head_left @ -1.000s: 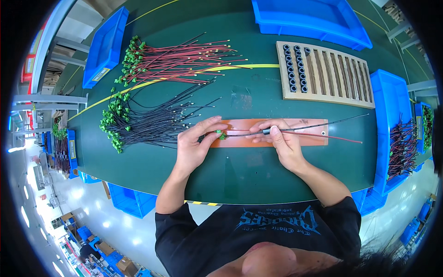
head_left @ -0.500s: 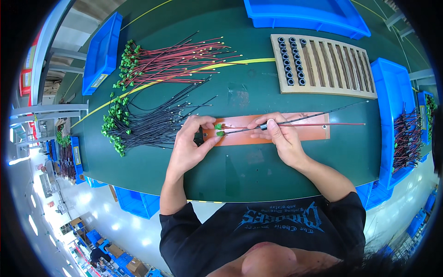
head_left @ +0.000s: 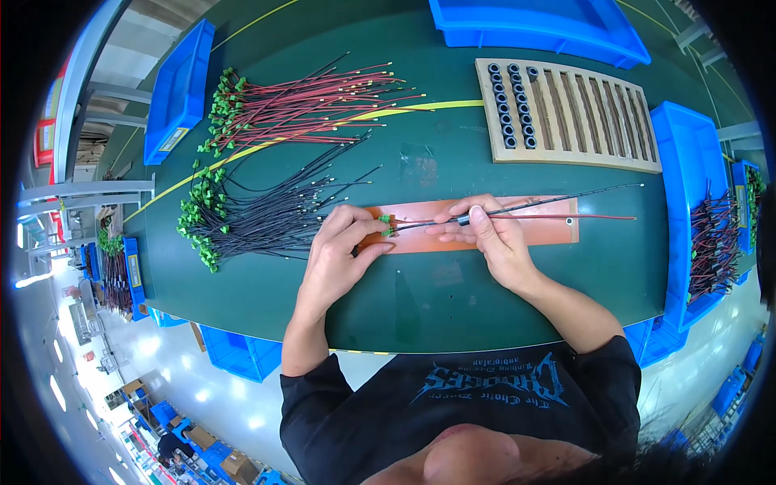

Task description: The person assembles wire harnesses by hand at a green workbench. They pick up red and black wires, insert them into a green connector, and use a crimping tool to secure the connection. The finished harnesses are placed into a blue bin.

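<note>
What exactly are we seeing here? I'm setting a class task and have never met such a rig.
There is no machine: each grip is a person's bare hand. The view comes from a wide fisheye camera worn on the head, looking down, so straight edges bend. The right grip holds a red wire and a black wire, with a short black tube by the thumb. The left grip has its fingertips at small green connectors on the wires; how firmly is hard to tell. Beneath is an orange strip on a green table. Also on the table lie red wires, more black wires and a wooden rack with black cylinders.
</note>
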The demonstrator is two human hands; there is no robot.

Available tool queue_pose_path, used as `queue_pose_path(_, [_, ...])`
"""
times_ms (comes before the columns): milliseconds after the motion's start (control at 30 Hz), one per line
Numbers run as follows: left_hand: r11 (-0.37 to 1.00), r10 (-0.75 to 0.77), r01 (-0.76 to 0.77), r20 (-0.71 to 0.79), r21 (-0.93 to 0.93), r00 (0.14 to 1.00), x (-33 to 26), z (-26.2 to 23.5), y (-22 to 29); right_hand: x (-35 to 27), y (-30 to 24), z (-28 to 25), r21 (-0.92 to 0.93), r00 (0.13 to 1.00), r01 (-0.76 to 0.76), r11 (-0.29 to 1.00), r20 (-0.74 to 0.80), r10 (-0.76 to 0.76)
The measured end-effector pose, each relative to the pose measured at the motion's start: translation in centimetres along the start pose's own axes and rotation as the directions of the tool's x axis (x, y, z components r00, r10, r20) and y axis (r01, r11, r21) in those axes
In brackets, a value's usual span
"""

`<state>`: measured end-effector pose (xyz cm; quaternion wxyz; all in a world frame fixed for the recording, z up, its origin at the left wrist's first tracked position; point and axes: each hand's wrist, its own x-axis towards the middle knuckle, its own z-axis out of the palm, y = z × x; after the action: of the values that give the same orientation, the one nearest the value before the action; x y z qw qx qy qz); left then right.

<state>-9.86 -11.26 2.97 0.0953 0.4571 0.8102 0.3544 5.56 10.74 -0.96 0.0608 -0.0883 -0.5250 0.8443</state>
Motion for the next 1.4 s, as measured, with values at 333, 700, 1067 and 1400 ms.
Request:
queue_pose_path(333, [0.997, -0.067, 0.065, -0.046, -0.044, 0.997, 0.0, 0.5, 0.2, 0.1, 0.0, -0.1, -0.024, 1.000, 0.008, 1.000, 0.014, -0.007])
queue_pose_path(700, [0.973, -0.124, 0.110, -0.055, -0.202, 0.991, -0.4, 0.4, 0.8, 0.2, 0.5, -0.3, -0.003, 0.999, 0.047, 0.999, 0.019, -0.047])
queue_pose_path(1067, [0.996, -0.089, 0.087, -0.075, -0.022, 0.993, -0.5, 1.6, 0.5, 0.1, 0.6, -0.5, -0.079, 0.996, 0.081, 0.994, 0.038, -0.078])
queue_pose_path(1400, [0.962, 0.229, -0.205, -0.125, 0.179, 0.965, 0.8, 0.0, 0.8, 1.3, -0.2, -0.3, -0.154, 0.999, -0.019, 0.988, 0.047, 0.026])
